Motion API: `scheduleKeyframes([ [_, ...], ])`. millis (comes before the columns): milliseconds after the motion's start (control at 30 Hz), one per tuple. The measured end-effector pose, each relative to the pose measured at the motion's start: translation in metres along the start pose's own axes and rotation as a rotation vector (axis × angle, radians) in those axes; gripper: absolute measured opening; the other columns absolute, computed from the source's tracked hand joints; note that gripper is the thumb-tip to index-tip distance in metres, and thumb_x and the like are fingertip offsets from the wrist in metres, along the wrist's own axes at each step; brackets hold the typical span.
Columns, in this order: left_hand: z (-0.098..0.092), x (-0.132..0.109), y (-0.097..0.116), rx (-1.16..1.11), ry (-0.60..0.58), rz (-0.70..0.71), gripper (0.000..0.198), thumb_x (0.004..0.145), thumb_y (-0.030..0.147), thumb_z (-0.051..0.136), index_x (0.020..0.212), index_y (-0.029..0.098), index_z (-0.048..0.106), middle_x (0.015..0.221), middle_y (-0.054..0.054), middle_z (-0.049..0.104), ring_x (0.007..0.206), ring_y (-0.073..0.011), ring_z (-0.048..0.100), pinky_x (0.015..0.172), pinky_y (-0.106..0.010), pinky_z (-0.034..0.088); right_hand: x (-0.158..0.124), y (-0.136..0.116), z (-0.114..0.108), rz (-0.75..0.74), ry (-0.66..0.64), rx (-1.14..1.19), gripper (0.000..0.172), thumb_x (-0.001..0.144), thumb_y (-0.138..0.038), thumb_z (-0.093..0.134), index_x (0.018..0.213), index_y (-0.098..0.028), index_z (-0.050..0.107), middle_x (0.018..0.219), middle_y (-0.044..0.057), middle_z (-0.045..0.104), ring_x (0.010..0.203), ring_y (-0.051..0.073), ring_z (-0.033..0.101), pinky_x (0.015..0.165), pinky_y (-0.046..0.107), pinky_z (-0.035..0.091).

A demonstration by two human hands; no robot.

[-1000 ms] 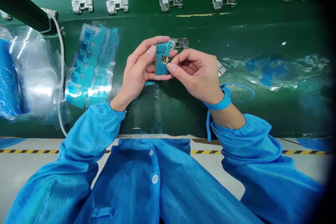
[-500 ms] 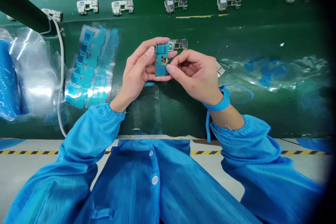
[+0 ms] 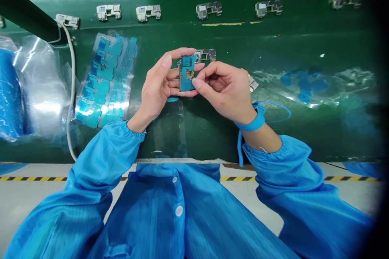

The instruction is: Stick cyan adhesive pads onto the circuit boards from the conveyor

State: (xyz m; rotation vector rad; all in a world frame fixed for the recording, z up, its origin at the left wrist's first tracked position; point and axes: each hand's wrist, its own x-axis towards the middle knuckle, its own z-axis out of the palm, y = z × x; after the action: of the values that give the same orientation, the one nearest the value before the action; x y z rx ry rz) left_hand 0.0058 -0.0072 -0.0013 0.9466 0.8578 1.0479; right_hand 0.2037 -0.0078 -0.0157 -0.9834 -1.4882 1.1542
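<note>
A small phone circuit board [image 3: 186,83] with blue film over its face stands upright between my hands. My left hand [image 3: 156,83] holds it from the left and behind, its fingers spread behind the board and its thumb a little off the left edge. My right hand [image 3: 225,85] pinches thumb and index finger together at the board's lower right edge; the exact contact is hidden. Another circuit board [image 3: 209,54] lies just behind my fingers. Part of a light-coloured board [image 3: 253,83] shows beyond my right hand.
Several circuit boards [image 3: 148,13] lie in a spaced row along the back. To the left are a sheet of blue film pieces [image 3: 106,77], a white cable [image 3: 72,89] and plastic bags [image 3: 45,89]. A dark post [image 3: 27,8] slants in at upper left. A blue wrist strap [image 3: 253,120] trails a cord.
The boards in the back row have shifted to the right. My left thumb has moved slightly left, away from the board's edge. My right hand stays at the lower right edge.
</note>
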Motion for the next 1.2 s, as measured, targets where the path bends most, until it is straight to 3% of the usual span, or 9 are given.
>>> scheduleKeyframes([
  [167, 0.0001, -0.0002, -0.0003, 0.013, -0.001, -0.009, 0.058, 0.112, 0.070, 0.055, 0.145, 0.025, 0.070, 0.130, -0.006, 0.087, 0.115, -0.0307, 0.088, 0.086, -0.040, 0.078, -0.0005, 0.0003, -0.0007, 0.011, -0.006, -0.004, 0.036, 0.098, -0.055, 0.088, 0.088, -0.024, 0.074, 0.088, 0.007, 0.073, 0.109, 0.029, 0.079, 0.075, 0.039, 0.070],
  [400, 0.0000, 0.0002, -0.0005, 0.027, -0.001, -0.014, 0.057, 0.112, 0.068, 0.055, 0.146, 0.025, 0.068, 0.130, -0.006, 0.087, 0.117, -0.0301, 0.087, 0.087, -0.040, 0.077, 0.0001, 0.0005, -0.0023, 0.003, -0.009, -0.017, 0.037, 0.098, -0.057, 0.088, 0.087, -0.024, 0.074, 0.088, 0.006, 0.073, 0.111, 0.029, 0.080, 0.073, 0.036, 0.069],
  [633, 0.0008, 0.0003, -0.0030, 0.062, 0.035, -0.025, 0.052, 0.110, 0.064, 0.059, 0.145, 0.028, 0.068, 0.133, -0.007, 0.085, 0.131, -0.0346, 0.083, 0.089, -0.043, 0.077, 0.0005, 0.0011, -0.0019, 0.016, -0.013, -0.032, 0.034, 0.098, -0.053, 0.088, 0.088, -0.024, 0.073, 0.090, 0.005, 0.074, 0.109, 0.027, 0.080, 0.072, 0.035, 0.068],
  [767, 0.0011, -0.0002, -0.0035, 0.062, 0.015, -0.005, 0.046, 0.111, 0.059, 0.059, 0.144, 0.028, 0.067, 0.132, -0.005, 0.085, 0.127, -0.0326, 0.085, 0.089, -0.043, 0.077, 0.0004, 0.0000, -0.0023, 0.040, -0.019, -0.038, 0.033, 0.096, -0.052, 0.089, 0.088, -0.024, 0.073, 0.092, 0.005, 0.076, 0.111, 0.027, 0.080, 0.074, 0.035, 0.069],
  [900, 0.0008, -0.0003, -0.0056, 0.035, 0.000, 0.026, 0.043, 0.107, 0.051, 0.066, 0.143, 0.028, 0.067, 0.126, -0.002, 0.087, 0.116, -0.0296, 0.088, 0.086, -0.040, 0.078, 0.0005, 0.0003, -0.0031, 0.023, -0.008, -0.040, 0.032, 0.096, -0.051, 0.090, 0.086, -0.025, 0.074, 0.088, 0.005, 0.074, 0.116, 0.029, 0.081, 0.077, 0.035, 0.070],
  [1067, 0.0004, 0.0004, -0.0085, 0.036, 0.023, 0.018, 0.057, 0.094, 0.052, 0.087, 0.143, 0.029, 0.070, 0.125, -0.004, 0.087, 0.124, -0.0356, 0.085, 0.081, -0.040, 0.078, 0.0005, 0.0038, -0.0033, 0.014, -0.010, -0.030, 0.030, 0.097, -0.050, 0.090, 0.086, -0.026, 0.074, 0.086, 0.006, 0.074, 0.121, 0.032, 0.080, 0.078, 0.038, 0.070],
  [1200, 0.0002, 0.0007, -0.0083, 0.011, 0.034, 0.006, 0.057, 0.093, 0.051, 0.089, 0.143, 0.029, 0.071, 0.124, -0.006, 0.087, 0.122, -0.0359, 0.085, 0.080, -0.040, 0.078, 0.0003, 0.0038, -0.0031, 0.017, -0.007, -0.033, 0.031, 0.097, -0.053, 0.089, 0.086, -0.027, 0.075, 0.087, 0.007, 0.073, 0.120, 0.033, 0.079, 0.078, 0.039, 0.070],
])
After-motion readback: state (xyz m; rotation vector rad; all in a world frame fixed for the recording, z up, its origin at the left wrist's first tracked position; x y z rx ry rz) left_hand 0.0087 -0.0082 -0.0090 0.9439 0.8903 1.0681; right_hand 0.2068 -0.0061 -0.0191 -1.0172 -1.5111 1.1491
